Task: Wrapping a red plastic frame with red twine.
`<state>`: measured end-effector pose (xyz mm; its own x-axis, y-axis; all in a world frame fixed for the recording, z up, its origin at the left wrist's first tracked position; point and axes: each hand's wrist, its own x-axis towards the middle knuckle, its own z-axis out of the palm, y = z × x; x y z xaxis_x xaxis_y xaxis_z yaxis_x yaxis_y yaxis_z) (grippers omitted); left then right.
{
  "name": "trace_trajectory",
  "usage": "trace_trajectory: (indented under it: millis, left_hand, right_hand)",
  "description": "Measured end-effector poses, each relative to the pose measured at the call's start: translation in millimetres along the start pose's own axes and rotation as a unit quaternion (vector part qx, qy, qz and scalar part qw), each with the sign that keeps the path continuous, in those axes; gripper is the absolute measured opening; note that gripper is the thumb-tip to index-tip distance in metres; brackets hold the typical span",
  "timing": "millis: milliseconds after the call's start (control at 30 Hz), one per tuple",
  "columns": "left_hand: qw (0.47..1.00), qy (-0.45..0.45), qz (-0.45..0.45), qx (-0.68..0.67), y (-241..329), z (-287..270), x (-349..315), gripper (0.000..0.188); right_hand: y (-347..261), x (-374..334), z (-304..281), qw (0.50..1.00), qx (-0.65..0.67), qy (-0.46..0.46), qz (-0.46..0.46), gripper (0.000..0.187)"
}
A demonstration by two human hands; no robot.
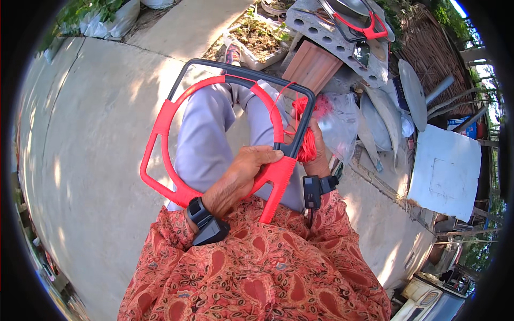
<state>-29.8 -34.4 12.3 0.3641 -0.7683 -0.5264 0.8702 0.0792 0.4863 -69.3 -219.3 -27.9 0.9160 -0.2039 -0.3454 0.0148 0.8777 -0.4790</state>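
Over my lap lies a black tubular frame (246,70) with rounded corners and a ring inside it. Red cord is wound tightly round most of the ring and the lower bars, while the top bar and upper right side are bare black. My left hand (241,170) is closed round the wrapped part at the ring's lower right, thumb on top. Beyond the frame's right side, my right hand (319,156) holds a loose bundle of red cord (307,146). A thin strand runs from this bundle up across the ring. Part of the right hand's fingers is hidden behind the frame and cord.
A clear plastic bag (341,125) lies right of my right hand. Beyond stand a reddish hollow tile (312,65) and a grey holed concrete block (334,44), with another red-wrapped frame (370,31) above. A planter (259,56) is ahead; a white board (445,171) leans at right.
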Motion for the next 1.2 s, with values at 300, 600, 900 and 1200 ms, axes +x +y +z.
trace_trajectory:
  millis: [300,600,900,1200]
  left_hand:
    - [0.999,-0.014,0.000,-0.040,2,-2,-1,0.020]
    - [0.998,-0.022,-0.005,-0.051,2,-7,2,0.019]
    - [0.999,0.031,-0.010,-0.028,-2,-3,4,0.008]
    - [0.998,-0.009,0.012,-0.056,-7,-14,7,0.010]
  right_hand:
    - [-1,5,2,0.974,0.148,-0.157,0.066,0.020]
    - [-6,6,8,0.970,0.206,-0.111,0.070,0.017]
    - [-95,-4,56,0.957,-0.288,-0.041,0.010,0.016]
    - [-83,-122,86,0.691,-0.693,-0.175,0.107,0.027]
